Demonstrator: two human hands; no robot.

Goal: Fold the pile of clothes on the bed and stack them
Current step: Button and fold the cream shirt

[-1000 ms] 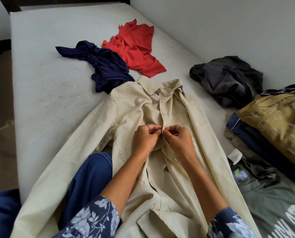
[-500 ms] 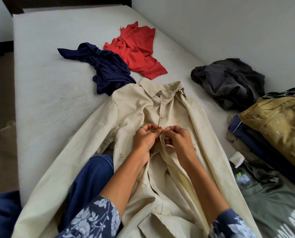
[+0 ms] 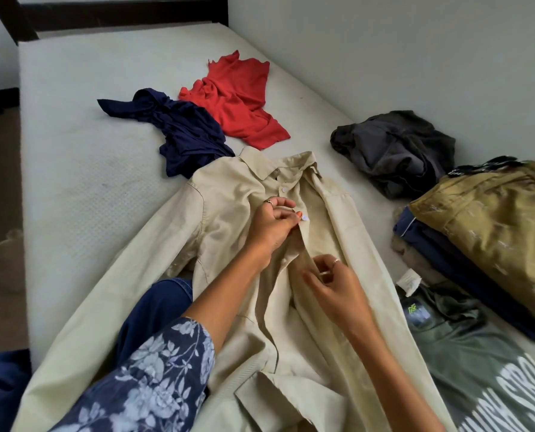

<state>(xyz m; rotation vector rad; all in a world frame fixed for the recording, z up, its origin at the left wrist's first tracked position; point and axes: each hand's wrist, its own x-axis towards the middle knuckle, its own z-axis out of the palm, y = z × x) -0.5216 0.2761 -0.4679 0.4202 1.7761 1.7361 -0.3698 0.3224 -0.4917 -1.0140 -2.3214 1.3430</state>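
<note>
Clothes lie scattered over the white mattress [image 3: 73, 169], and the one being worked on is a beige button-up shirt [image 3: 229, 207], spread face up down the middle of the bed with its collar toward the far end and its sleeves angled out toward the near corners. The left hand [image 3: 272, 226] pinches the shirt's front placket at chest height, fingertips closed on the fabric beside a small white button [image 3: 304, 217]. The right hand [image 3: 338, 285] sits lower on the placket, thumb and fingers nipped onto the edge of the cloth, a ring on one finger. Both forearms come out of blue floral sleeves [image 3: 154, 378], and a knee in blue denim [image 3: 154, 310] rests under the shirt's left sleeve.

Beyond the collar a crumpled navy garment [image 3: 182, 129] touches the shirt's shoulder, with a crumpled red top [image 3: 238, 101] just beside it. Along the bed's right edge, by the wall, sit a bunched dark grey garment [image 3: 394, 151], a folded stack topped by an olive-mustard piece [image 3: 490, 226], and a grey-green printed T-shirt [image 3: 478, 353] at the near right corner.
</note>
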